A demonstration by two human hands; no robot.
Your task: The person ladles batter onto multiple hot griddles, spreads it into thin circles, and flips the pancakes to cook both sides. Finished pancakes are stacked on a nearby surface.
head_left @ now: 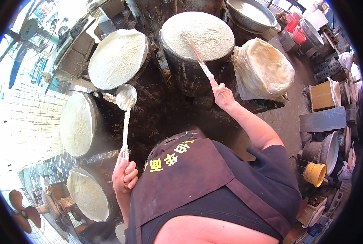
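The right fingers (222, 93) hold a stick (200, 61) whose tip meets a pale round sheet (214, 30) ahead of them; a pancake stack (267, 67) sits to their right. The left fingers (130, 174) hold a ladle (126, 97), bowl beyond them.

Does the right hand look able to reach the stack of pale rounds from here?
Likely yes: the stack of pale rounds is close to the right hand with nothing visible between, though that hand holds a stick.

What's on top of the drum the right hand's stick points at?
A round, pale layer covers the top of the dark drum. The stick in the right hand overlaps it. The surface under the layer is hidden.
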